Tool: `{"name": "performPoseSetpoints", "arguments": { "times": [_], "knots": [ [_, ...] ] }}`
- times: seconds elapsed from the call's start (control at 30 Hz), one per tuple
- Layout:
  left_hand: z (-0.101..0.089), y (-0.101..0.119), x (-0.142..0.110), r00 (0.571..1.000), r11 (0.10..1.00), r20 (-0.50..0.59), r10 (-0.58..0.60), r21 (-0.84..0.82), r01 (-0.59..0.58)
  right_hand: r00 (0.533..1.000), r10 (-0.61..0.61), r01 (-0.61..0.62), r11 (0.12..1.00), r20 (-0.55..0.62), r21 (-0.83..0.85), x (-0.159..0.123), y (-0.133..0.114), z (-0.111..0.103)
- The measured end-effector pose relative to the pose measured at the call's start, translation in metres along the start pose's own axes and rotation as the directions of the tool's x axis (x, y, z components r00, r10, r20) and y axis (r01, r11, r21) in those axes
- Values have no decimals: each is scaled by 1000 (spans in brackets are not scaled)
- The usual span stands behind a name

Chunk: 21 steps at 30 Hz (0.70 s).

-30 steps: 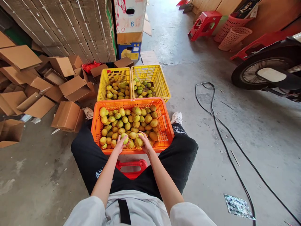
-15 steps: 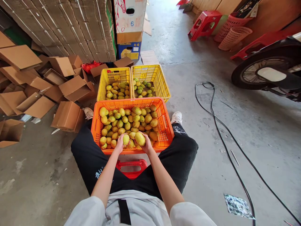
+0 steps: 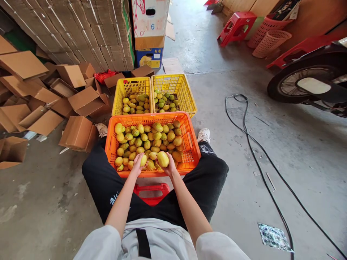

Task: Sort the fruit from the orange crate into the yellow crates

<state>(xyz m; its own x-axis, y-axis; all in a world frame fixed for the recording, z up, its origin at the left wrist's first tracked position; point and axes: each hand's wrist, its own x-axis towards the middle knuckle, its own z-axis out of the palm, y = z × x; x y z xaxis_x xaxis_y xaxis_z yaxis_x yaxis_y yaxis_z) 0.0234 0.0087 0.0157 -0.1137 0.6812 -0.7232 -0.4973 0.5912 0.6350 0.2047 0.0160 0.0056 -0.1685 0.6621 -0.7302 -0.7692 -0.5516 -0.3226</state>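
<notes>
My left hand is closed around a yellow-green lemon, partly covered by my fingers. In my right hand is a larger yellow lemon, gripped from its right side. Both hands hover over the near edge of an orange plastic crate, which sits between my knees. Many yellow and greenish lemons fill the crate in a loose heap, with its right end showing bare mesh. Just behind stand a left yellow crate and a right yellow crate, each with a layer of lemons at the bottom.
Loose cardboard boxes pile up at the left, before a tall stack of flattened cartons. A black hose winds over the concrete floor at the right. Beyond it are a motorcycle wheel and a red stool.
Both lemons have been turned in my hands. The right one has shifted slightly up and to the right, and more of its surface now shows. The crates have not moved.
</notes>
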Motion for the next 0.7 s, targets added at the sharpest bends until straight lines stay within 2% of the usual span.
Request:
{"name": "performPoseSetpoints", "arguments": {
  "times": [0.13, 0.23, 0.43, 0.5, 0.7],
  "knots": [
    [1, -2, -1, 1000, 999, 17, 0, 38, -1, 997, -79, 80, 996, 14, -36, 1, 4, -3],
    [2, -3, -1, 999, 1000, -43, -7, 21, 8, 990, -141, 143, 985, 23, -99, 1, 8, -3],
    [1, -4, 2, 997, 999, -74, -12, -42, 9, 991, -136, 137, 983, 17, -126, 0, 8, -2],
    [0, -4, 3, 997, 999, -76, -6, -49, 2, 993, -117, 118, 989, 19, -91, 0, 6, -2],
    [1, -5, 7, 999, 998, -21, -48, -28, 48, 999, 49, -48, 996, -8, 70, -1, 0, 2]
  ]
}}
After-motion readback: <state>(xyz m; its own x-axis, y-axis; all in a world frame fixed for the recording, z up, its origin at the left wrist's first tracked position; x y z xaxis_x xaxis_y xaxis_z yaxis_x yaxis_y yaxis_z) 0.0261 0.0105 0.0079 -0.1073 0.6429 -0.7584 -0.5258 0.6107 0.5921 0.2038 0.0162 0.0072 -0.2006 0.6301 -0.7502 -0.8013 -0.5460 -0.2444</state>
